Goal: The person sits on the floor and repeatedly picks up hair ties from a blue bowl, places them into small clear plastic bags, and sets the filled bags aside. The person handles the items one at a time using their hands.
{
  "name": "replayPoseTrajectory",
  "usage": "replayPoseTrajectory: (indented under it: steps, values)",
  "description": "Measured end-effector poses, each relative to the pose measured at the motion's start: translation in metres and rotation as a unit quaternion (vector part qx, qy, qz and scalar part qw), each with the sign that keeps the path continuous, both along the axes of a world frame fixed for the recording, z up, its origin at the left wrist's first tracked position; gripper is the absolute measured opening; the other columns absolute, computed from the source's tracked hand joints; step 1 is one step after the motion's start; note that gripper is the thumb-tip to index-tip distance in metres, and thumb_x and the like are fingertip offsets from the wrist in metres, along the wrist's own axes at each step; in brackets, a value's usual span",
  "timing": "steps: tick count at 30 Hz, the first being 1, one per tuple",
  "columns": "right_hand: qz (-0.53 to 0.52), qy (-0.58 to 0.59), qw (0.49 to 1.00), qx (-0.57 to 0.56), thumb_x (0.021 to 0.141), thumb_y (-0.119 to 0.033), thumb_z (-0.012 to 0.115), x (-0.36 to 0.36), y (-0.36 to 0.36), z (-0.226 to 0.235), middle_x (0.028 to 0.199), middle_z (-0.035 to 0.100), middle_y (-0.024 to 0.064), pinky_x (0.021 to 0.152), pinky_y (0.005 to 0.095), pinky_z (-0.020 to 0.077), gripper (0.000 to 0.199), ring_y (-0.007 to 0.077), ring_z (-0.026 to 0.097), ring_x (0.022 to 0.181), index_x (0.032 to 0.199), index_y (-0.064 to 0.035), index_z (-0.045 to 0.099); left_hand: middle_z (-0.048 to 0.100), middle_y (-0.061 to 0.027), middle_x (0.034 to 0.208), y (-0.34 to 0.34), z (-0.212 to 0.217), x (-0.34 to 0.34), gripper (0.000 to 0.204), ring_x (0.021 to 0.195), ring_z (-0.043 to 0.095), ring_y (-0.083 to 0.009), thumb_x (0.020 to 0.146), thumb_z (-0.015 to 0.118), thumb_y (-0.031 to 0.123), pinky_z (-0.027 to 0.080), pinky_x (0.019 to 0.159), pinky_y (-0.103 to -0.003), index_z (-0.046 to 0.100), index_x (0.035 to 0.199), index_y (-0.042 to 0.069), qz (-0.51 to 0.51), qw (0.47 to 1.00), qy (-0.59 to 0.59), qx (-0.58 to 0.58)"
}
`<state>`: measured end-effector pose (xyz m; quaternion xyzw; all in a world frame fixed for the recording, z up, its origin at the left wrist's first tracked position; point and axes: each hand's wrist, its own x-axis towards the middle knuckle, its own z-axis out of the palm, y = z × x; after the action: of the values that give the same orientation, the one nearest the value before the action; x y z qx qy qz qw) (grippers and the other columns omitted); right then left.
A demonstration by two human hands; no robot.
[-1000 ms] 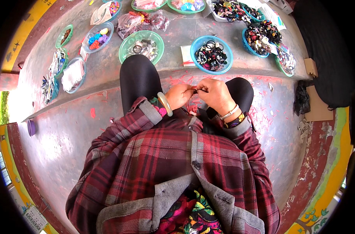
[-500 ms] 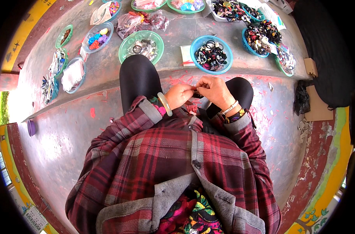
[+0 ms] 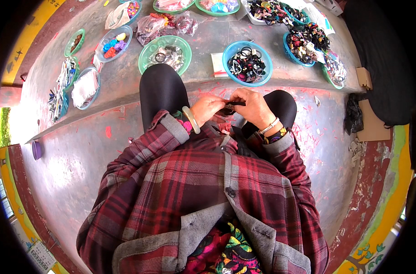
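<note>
Between my knees, both hands hold a small dark piece, black or dark brown, too small to name for certain. My left hand, with a pale bangle at its wrist, pinches the piece's left side. On the other side my right hand, wearing a light bracelet, has thumb and fingers closed on its upper right part. The fingers partly cover the piece. Beyond the hands, a blue basket holds black hair ties, and a green basket holds small clear packets.
A raised ledge runs across in front of me. On it stand a basket of white bags, a basket of coloured pieces, a heap of hair ties and a flat white packet. Red scraps litter the floor.
My hands have moved slightly apart and turned, so more of the dark piece shows between them. My left hand has shifted a little left. The baskets stay put.
</note>
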<state>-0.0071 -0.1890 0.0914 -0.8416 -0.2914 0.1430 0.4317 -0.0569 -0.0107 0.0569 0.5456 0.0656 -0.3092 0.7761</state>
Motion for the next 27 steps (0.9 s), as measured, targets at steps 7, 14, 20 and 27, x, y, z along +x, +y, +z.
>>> replayPoseTrajectory:
  steps: [7, 14, 20, 27]
  values:
    - [-0.003, 0.026, 0.999, 0.021, 0.065, -0.001, 0.058, -0.010, 0.008, -0.004, 0.080, 0.060, 0.0129, 0.066, 0.0318, 0.0477, 0.022, 0.0265, 0.061, 0.078, 0.087, -0.0032, 0.057, 0.057, -0.0095, 0.104, 0.002, -0.003, 0.000, 0.032, 0.095, 0.056, -0.0188, 0.088, 0.043, 0.021, 0.051, 0.074, -0.034, 0.052, 0.112, 0.001, -0.010, 1.000, -0.017, -0.005]
    - [-0.070, -0.062, 0.996, -0.004, 0.062, -0.005, 0.064, -0.010, 0.015, 0.012, 0.087, 0.057, 0.0116, 0.072, 0.0345, 0.0457, 0.024, 0.0279, 0.056, 0.085, 0.085, -0.0057, 0.058, 0.056, -0.0098, 0.105, 0.002, -0.006, 0.000, 0.032, 0.095, 0.057, -0.0199, 0.090, 0.041, 0.021, 0.051, 0.072, -0.034, 0.051, 0.115, 0.003, 0.028, 0.999, -0.037, -0.018]
    - [-0.063, -0.091, 0.993, 0.038, 0.061, -0.009, 0.068, -0.005, 0.003, 0.002, 0.096, 0.055, 0.0106, 0.079, 0.0360, 0.0431, 0.014, 0.0281, 0.052, 0.093, 0.074, -0.0077, 0.064, 0.056, -0.0110, 0.106, 0.003, -0.005, 0.000, 0.031, 0.093, 0.058, -0.0223, 0.090, 0.041, 0.020, 0.052, 0.070, -0.034, 0.050, 0.112, 0.001, 0.083, 0.994, 0.008, -0.071]
    - [-0.024, -0.195, 0.981, 0.009, 0.061, -0.007, 0.062, -0.005, 0.006, 0.002, 0.115, 0.051, 0.0166, 0.091, 0.0380, 0.0379, 0.011, 0.0342, 0.044, 0.111, 0.071, -0.0079, 0.066, 0.056, -0.0107, 0.105, 0.002, 0.003, -0.001, 0.032, 0.093, 0.058, -0.0221, 0.090, 0.041, 0.022, 0.052, 0.069, -0.035, 0.050, 0.111, 0.001, 0.062, 0.996, 0.011, -0.064]
